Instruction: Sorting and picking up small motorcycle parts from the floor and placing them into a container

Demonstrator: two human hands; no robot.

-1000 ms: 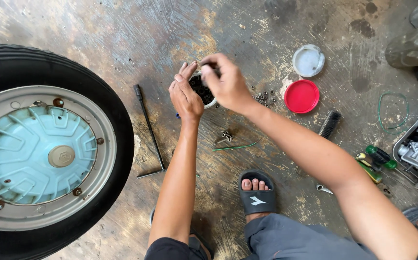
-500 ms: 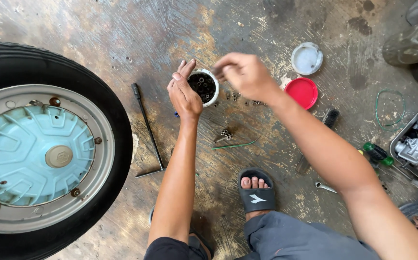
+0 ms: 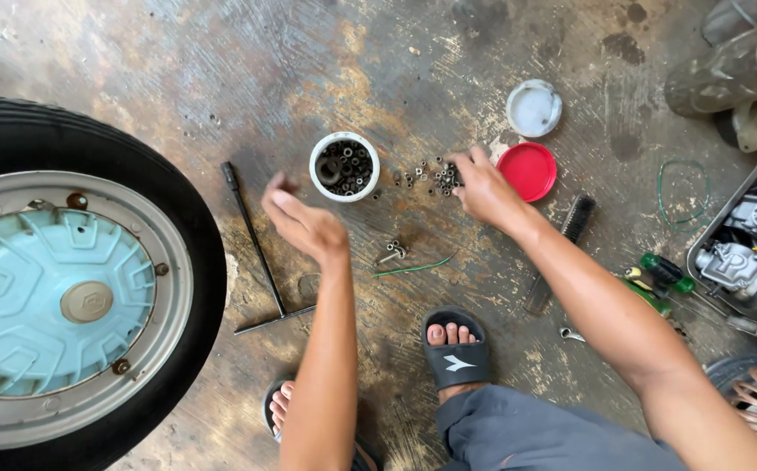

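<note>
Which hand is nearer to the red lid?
Right. The right hand lies just beside the red lid; the left hand is far off, past the white cup.

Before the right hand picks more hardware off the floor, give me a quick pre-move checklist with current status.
1. Right hand on the loose pile of small nuts: ok, the fingers touch it.
2. White cup upright, open: ok.
3. Left hand clear of the cup: ok, hovering beside it.
4. Anything pinched in the right fingers: cannot tell.
5. Red lid clear of the pile: ok.
6. T-handle wrench out of the way: ok.
</note>
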